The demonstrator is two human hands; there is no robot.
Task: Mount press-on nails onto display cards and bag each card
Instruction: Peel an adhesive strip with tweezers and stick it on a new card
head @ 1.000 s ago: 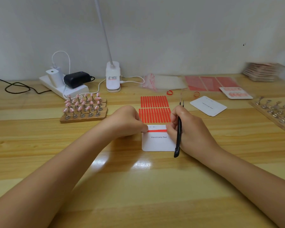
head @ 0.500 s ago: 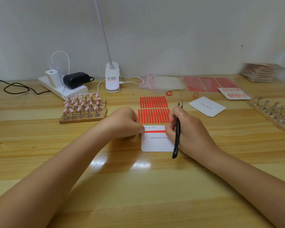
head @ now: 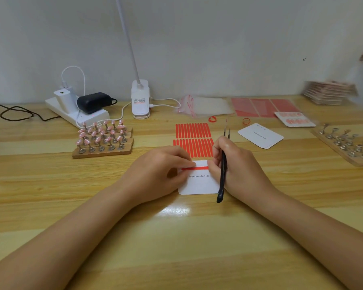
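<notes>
- A person's left hand point(head: 161, 172) and right hand point(head: 237, 164) meet over a white display card point(head: 199, 185) lying flat on the wooden table point(head: 176, 248), the card just below both sets of fingertips.
- The left fingertips, bunched together, press on the left end of a red adhesive strip point(head: 197, 168) that runs across the card above the printed words "Handmade Nail"; the right fingers curl at the strip's other end while gripping black tweezers point(head: 222, 170), tips pointing away.
- By this evidence the step in hand is fixing the strip to the card; no nail is mounted on it yet.
- The next move likely calls for smoothing the strip flat or peeling its red backing, then a reach with the tweezers.
- Just beyond the fingertips lie sheets of red strips point(head: 194, 139); well to the left of the left hand, pink nails on stands point(head: 103, 139).
- Farther off, beyond the right fingers, sit spare cards point(head: 260, 136) and clear bags point(head: 205, 106).
- Whether the right fingertips pinch the strip or only press it is hidden; the stack point(head: 329, 93) far right is blurred.
</notes>
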